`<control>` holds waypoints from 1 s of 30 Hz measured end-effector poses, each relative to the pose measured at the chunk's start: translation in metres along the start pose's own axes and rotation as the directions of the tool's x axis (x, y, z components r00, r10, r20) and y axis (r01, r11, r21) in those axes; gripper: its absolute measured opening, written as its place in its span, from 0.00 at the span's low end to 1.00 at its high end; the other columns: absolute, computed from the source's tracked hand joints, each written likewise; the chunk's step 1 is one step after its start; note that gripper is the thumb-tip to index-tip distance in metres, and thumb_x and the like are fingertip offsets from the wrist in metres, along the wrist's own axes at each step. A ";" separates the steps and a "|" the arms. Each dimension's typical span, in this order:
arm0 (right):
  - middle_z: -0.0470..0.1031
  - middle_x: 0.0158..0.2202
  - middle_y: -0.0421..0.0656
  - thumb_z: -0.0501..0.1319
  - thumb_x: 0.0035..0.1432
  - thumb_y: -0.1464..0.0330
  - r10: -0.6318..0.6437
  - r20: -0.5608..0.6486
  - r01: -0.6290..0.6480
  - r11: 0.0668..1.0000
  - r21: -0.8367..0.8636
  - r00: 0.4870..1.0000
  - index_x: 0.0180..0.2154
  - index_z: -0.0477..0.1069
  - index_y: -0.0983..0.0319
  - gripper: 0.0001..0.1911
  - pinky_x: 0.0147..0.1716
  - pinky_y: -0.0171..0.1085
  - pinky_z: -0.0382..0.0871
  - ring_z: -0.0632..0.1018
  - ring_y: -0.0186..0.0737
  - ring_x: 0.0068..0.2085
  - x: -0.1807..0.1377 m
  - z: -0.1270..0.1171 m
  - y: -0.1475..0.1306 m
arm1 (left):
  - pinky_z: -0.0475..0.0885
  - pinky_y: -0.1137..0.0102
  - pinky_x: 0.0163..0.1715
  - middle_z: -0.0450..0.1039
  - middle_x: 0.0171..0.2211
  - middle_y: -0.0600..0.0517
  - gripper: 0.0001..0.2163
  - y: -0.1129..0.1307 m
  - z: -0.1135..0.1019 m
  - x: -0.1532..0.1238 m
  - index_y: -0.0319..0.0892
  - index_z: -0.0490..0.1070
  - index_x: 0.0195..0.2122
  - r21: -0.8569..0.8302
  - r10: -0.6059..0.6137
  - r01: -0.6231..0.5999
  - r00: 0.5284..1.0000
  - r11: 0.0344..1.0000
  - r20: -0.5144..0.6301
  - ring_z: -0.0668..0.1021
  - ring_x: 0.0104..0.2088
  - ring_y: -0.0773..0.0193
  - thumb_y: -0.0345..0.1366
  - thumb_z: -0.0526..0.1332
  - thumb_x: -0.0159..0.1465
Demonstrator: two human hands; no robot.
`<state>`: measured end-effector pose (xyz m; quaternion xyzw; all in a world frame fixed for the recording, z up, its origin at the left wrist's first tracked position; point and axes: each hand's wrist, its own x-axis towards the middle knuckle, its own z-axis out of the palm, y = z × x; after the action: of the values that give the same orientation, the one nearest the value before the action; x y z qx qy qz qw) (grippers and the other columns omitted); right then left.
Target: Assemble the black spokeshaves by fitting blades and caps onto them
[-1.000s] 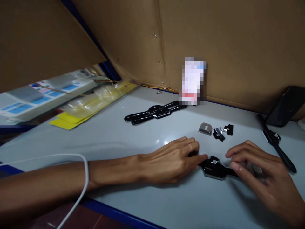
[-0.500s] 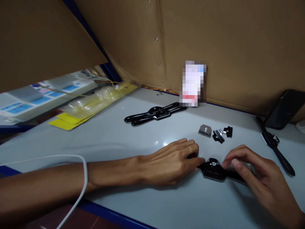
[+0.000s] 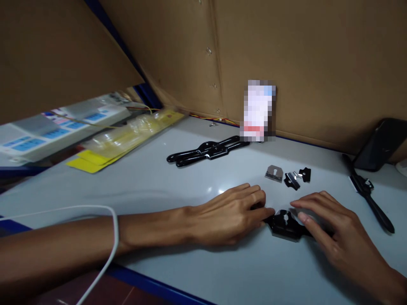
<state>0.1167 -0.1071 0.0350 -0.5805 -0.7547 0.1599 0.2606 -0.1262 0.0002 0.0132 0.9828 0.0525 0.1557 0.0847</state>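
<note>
Tool (image 3: 286, 228) between hands (image 3: 235, 216), forearm (image 3: 152, 226) over edge (image 3: 159, 285)

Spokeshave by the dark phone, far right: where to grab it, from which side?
Probably the near handle, from the near right, with the right hand: it is slim and points that way. The far handle sits beside the dark phone, and the bright metal edge faces left.

Dim light, glare spots on tabletop (image 3: 152, 182), soft shadows, screen (image 3: 258, 108) pixelated
</note>
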 end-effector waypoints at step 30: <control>0.78 0.39 0.44 0.55 0.71 0.68 -0.127 0.068 0.129 0.991 -0.039 0.990 0.48 0.76 0.56 0.11 0.37 0.39 0.73 0.79 0.39 0.40 -0.001 0.003 0.001 | 0.70 0.67 0.36 0.70 0.38 0.46 0.12 0.002 -0.003 0.002 0.36 0.72 0.50 0.015 0.007 -0.007 0.999 1.000 0.044 0.70 0.36 0.61 0.25 0.53 0.71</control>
<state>0.1159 -0.1072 0.0320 -0.5309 -0.8017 0.1453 0.2330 -0.1246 -0.0010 0.0168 0.9867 0.0483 0.1342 0.0780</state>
